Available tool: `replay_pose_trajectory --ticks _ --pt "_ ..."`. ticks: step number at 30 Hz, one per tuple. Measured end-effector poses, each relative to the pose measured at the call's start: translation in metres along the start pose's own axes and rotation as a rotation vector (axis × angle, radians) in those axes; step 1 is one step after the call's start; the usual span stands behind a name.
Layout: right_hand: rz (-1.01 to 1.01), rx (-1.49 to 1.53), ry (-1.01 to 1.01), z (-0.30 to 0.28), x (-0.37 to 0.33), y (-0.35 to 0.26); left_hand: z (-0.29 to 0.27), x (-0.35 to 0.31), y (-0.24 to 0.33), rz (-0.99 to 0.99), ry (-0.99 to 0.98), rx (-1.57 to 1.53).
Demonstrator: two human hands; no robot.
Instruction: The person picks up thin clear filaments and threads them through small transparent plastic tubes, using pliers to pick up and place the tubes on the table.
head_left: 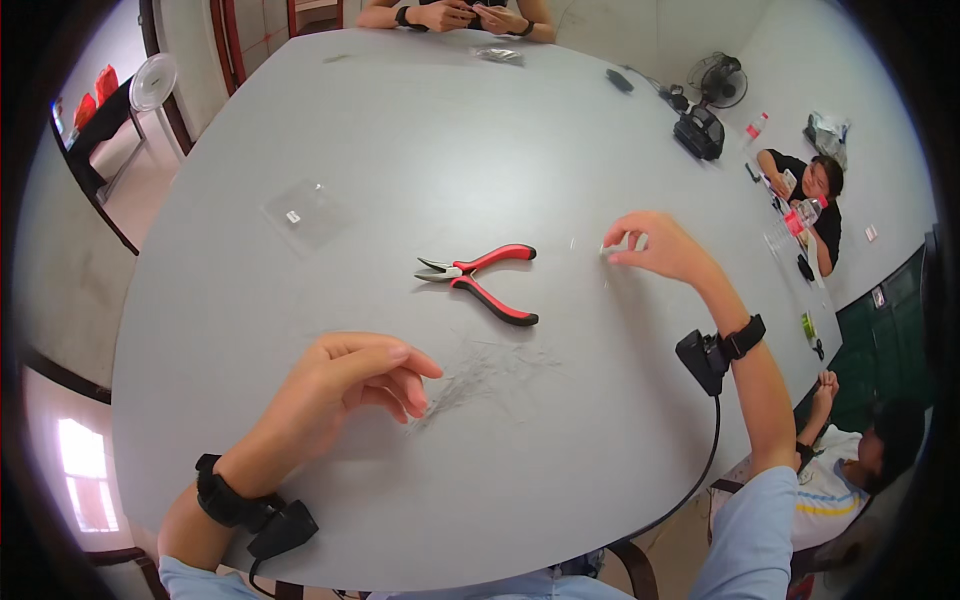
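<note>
My left hand (355,375) is over the near left part of the grey table, fingers loosely bent and apart, holding nothing visible. Just right of its fingertips lies a loose spread of thin, silvery, pin-like wire pieces (485,375). My right hand (655,245) is farther away on the right, thumb and index finger brought together at a tiny pale thing I cannot make out. Between the hands lie pliers (470,282) with red and black handles, their jaws pointing left and slightly parted. Neither hand touches them.
A clear plastic bag (303,217) lies flat at the left of the table (400,130). Another small bag (498,56) is at the far edge, before a seated person's hands (470,15). Along the right are a black pouch (699,133), bottles and two other people.
</note>
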State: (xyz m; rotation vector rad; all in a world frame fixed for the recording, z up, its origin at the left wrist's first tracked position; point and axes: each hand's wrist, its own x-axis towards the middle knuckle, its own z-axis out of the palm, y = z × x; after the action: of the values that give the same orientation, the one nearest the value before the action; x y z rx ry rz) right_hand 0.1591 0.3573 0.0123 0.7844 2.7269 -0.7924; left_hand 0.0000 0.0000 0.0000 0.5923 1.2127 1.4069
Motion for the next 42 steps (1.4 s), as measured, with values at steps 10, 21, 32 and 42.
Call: replay_pose_trajectory --ticks 10,21,32,42 --pt "-0.627 -0.068 0.166 0.057 -0.041 -0.045 0.005 0.000 0.001 -0.018 0.055 0.030" --pt "-0.610 -0.049 0.245 0.065 -0.045 -0.042 0.009 0.003 -0.001 0.010 0.062 0.085" --pt "-0.264 -0.022 0.679 0.032 -0.008 0.038 0.009 0.004 -0.004 0.053 0.097 0.170" --pt "-0.130 0.013 0.656 0.029 0.028 0.059 0.010 0.004 -0.006 0.038 0.161 0.143"
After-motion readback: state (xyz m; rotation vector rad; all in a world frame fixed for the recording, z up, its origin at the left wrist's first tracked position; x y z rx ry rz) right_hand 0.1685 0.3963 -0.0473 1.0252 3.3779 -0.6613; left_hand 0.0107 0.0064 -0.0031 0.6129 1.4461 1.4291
